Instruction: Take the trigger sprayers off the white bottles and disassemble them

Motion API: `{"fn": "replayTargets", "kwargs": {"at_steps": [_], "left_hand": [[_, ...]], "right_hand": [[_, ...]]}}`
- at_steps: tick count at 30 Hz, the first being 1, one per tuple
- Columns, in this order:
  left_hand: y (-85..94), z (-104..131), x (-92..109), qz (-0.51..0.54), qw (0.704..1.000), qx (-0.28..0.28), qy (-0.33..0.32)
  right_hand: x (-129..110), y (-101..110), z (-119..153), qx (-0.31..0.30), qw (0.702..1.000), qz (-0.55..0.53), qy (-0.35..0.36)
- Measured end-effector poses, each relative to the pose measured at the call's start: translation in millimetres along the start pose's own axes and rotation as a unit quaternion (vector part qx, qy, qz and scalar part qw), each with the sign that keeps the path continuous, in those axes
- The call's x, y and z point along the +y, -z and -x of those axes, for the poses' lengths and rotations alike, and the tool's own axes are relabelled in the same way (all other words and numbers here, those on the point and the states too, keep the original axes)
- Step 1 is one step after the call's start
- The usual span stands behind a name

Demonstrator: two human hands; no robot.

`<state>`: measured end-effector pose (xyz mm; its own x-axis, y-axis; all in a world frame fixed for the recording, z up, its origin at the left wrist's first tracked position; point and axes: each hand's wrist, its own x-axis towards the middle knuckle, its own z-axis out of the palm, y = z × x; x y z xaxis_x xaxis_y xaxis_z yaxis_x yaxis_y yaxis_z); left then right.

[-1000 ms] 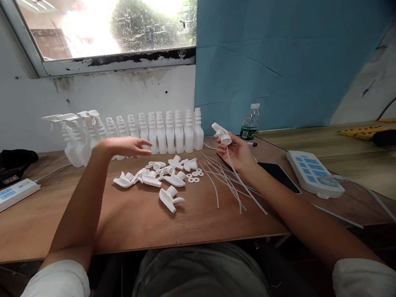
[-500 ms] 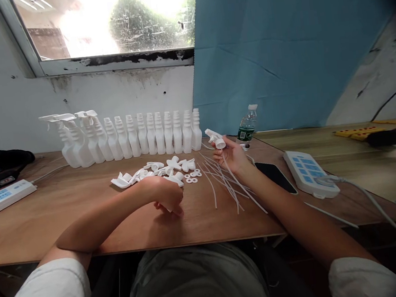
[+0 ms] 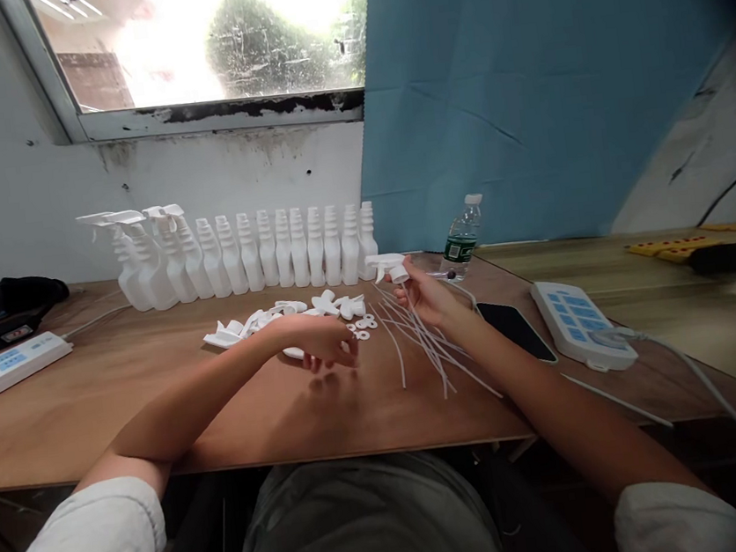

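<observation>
In my right hand (image 3: 431,294) is a white spray trigger head (image 3: 388,266), nozzle pointing left, with a thin dip tube hanging below it. My left hand (image 3: 323,341) hovers just above the table, fingers curled downward and pinched; whatever lies between the fingertips is too small or hidden to name. Behind that hand lies a pile of white trigger heads (image 3: 326,302), partly covered by it. Several small white ring washers (image 3: 362,335) sit just right of the left hand. Loose dip tubes (image 3: 400,361) are spread under and beside my right hand.
White spray bottles (image 3: 266,257) stand in a row along the wall, the leftmost ones topped with trigger heads (image 3: 165,212). A water bottle (image 3: 461,243), a phone (image 3: 516,330) and a power strip (image 3: 576,319) are on the right. Another power strip (image 3: 15,362) lies left.
My left hand has lifted off the tabletop and moved right, toward the washers. My right hand has turned the trigger head level and shifted it slightly left and down.
</observation>
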<state>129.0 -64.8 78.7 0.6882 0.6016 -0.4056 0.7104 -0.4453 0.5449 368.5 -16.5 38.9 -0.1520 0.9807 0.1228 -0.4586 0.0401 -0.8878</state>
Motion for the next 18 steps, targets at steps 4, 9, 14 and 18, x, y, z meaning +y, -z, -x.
{"fn": "replayTargets", "kwargs": {"at_steps": [4, 9, 14, 18], "left_hand": [[-40.0, -18, -2, 0.150, 0.983, -0.004, -0.106], [-76.8, -20, -26, 0.357, 0.921, 0.092, -0.127], [-76.0, -11, -41, 0.527, 0.824, 0.099, -0.182], [-74.6, -15, -44, 0.552, 0.796, 0.111, -0.224]], "right_hand": [[2, -3, 4, -0.048, 0.998, 0.038, -0.023], [2, -10, 12, -0.097, 0.989, 0.062, -0.095], [3, -21, 21, -0.188, 0.971, 0.102, -0.109], [6, -26, 29, -0.280, 0.932, 0.175, -0.150]]}}
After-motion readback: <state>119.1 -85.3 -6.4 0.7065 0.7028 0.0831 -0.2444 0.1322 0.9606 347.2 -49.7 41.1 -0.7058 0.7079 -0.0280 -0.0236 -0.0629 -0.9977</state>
